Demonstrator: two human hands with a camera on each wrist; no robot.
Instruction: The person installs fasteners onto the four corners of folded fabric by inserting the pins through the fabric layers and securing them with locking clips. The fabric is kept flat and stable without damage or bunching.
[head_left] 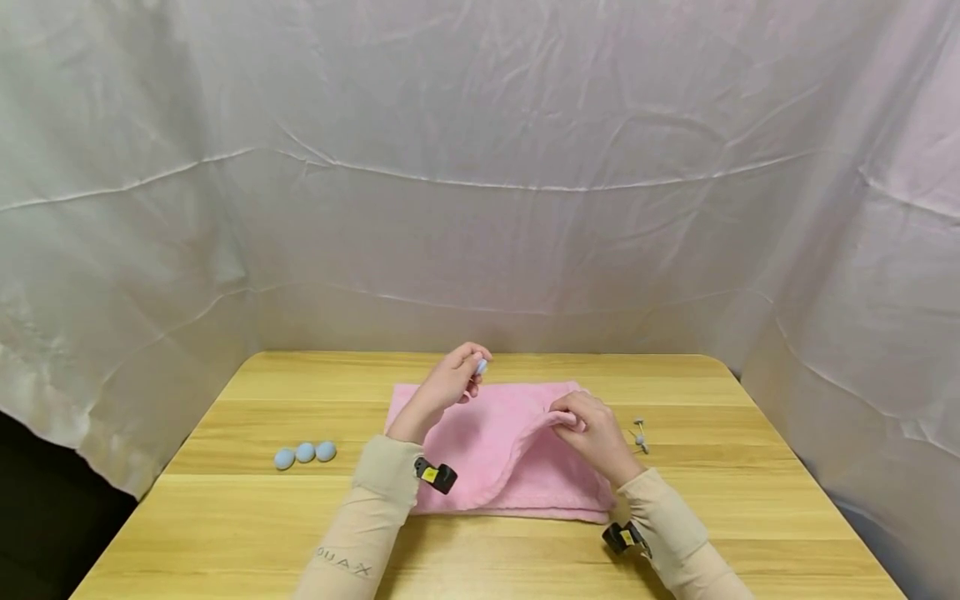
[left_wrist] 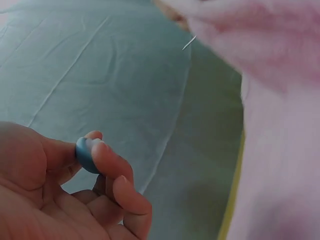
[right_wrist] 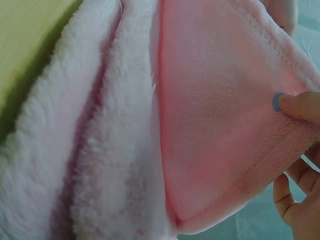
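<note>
My left hand (head_left: 450,379) is raised over the far part of the folded pink fleece cloth (head_left: 480,417). Between its thumb and fingers it pinches a small round blue cap (left_wrist: 87,155), whose paler side shows. My right hand (head_left: 592,429) grips a lifted corner of the cloth, folded up off the layers below. Its thumb presses a blue pin head (right_wrist: 278,102) against the fabric. From the cloth's edge near that hand, a thin metal pin point (left_wrist: 189,43) sticks out towards the left hand. The cap and the pin point are apart.
Three round blue caps (head_left: 305,452) lie in a row on the wooden table (head_left: 225,517), left of the cloth. Right of the cloth lie a few pins (head_left: 640,437) with blue heads. Pale fabric curtains (head_left: 480,233) surround the table's back and sides.
</note>
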